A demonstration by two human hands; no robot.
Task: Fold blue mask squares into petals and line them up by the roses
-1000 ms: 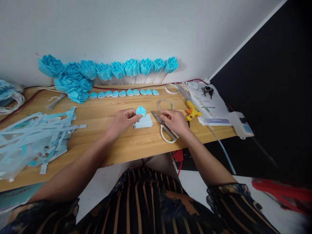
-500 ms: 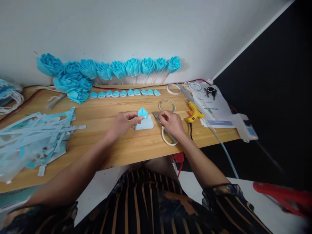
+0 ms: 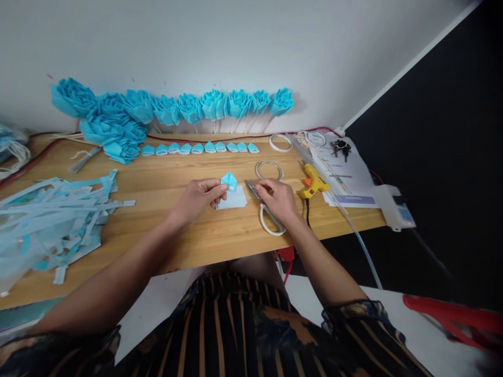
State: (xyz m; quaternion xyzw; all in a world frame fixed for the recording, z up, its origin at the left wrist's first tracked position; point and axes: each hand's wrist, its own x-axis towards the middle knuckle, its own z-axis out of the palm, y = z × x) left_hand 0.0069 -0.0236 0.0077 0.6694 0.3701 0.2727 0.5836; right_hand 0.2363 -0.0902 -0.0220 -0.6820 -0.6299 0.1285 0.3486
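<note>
Left hand point(image 3: 208, 198): thumb and fingers pinched on one folded blue piece point(image 3: 229, 181), above a pale stack point(image 3: 231, 198) near the bench's point(image 3: 196, 235) front edge. Right hand point(image 3: 279, 198): over the scissors point(image 3: 271, 219), fingers bent; grip cannot be told.

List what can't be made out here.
All in the head view:
- Right hand: its fingertips' contact with the scissors, hidden by the hand itself.
- Folded blue piece: its left corner, covered by the left hand.
- Papers: the fine print, too small.
- White cord bundle: cut off by the left edge.
</note>
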